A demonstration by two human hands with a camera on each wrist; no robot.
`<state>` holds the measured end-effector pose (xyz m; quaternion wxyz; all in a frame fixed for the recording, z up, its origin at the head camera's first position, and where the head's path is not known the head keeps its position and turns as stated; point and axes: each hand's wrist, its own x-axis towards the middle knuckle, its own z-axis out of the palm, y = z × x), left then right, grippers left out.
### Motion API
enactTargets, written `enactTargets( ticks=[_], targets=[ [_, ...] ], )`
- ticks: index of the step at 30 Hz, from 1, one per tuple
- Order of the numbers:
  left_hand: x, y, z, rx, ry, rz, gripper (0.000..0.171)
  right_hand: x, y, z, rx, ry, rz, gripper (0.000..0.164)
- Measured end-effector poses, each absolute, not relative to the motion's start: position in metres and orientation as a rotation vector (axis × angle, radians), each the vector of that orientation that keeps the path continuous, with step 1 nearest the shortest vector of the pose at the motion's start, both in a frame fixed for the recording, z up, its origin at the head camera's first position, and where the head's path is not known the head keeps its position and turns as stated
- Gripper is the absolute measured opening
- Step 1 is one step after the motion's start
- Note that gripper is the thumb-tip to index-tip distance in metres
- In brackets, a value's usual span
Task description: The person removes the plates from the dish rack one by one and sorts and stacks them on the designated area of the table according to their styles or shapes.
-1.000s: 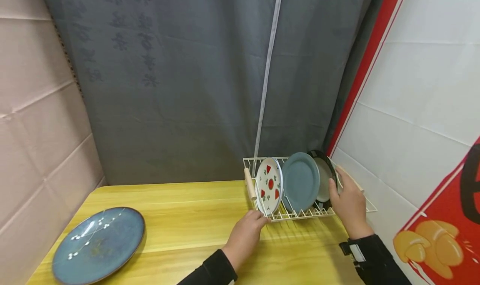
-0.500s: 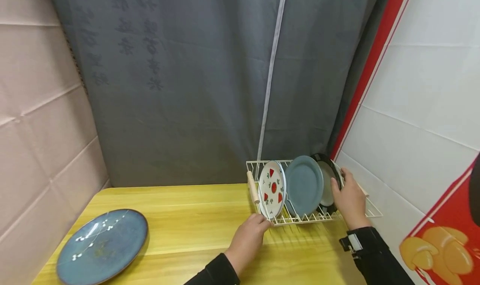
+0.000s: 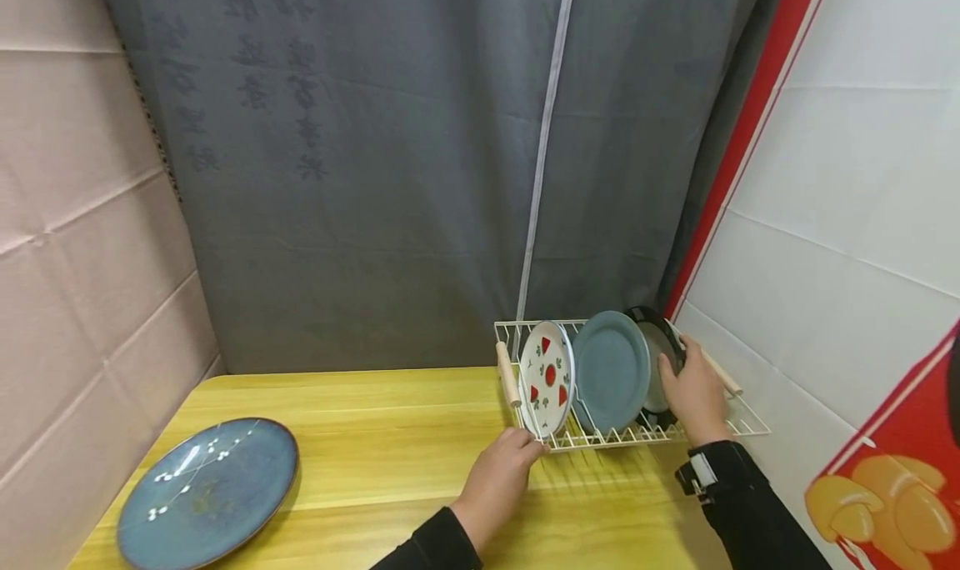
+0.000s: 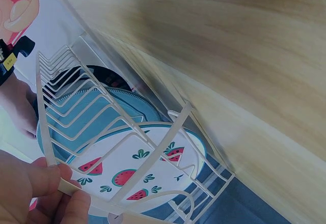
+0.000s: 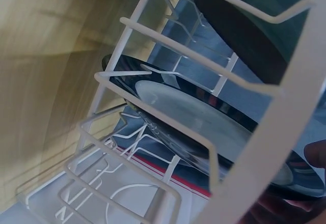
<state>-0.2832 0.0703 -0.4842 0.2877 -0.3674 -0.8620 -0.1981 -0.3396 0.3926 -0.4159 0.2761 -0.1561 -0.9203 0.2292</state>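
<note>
In the head view a cream wire dish rack (image 3: pixel 592 447) with wooden handles stands at the table's back right. My left hand (image 3: pixel 498 478) pinches its front rim near the left corner; the left wrist view shows thumb and fingers (image 4: pixel 46 180) on that bar. Upright in the rack are a white plate with watermelon prints (image 3: pixel 547 378), a blue plate (image 3: pixel 612 370) and, rightmost, a black-rimmed plate (image 3: pixel 657 349). My right hand (image 3: pixel 697 395) grips that last plate by its right edge, thumb over its face. Its fingers behind the plate are mostly hidden in the head view.
A large blue plate (image 3: pixel 210 495) with a white blossom pattern lies on the wooden table (image 3: pixel 375 437) at the left. A grey curtain (image 3: pixel 360 178) hangs behind the table. A white wall covering (image 3: pixel 862 187) stands close to the rack's right side.
The right hand and the black-rimmed plate have shifted very slightly. The whole scene sits a little lower and further right than a second ago. Both hands keep their holds.
</note>
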Motion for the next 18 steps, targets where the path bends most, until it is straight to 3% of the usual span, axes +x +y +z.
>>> enactTargets(
  ticks=[7,18],
  targets=[
    [-0.285,0.071,-0.485,-0.980,-2.279,-0.525,0.027,-0.345,0.395,-0.422,-0.467,-2.474,0.681,0.060],
    [-0.284,0.071,-0.486,-0.977,-2.285,-0.527,0.029,-0.350,0.394,-0.435,-0.389,-2.329,0.574,0.041]
  ],
)
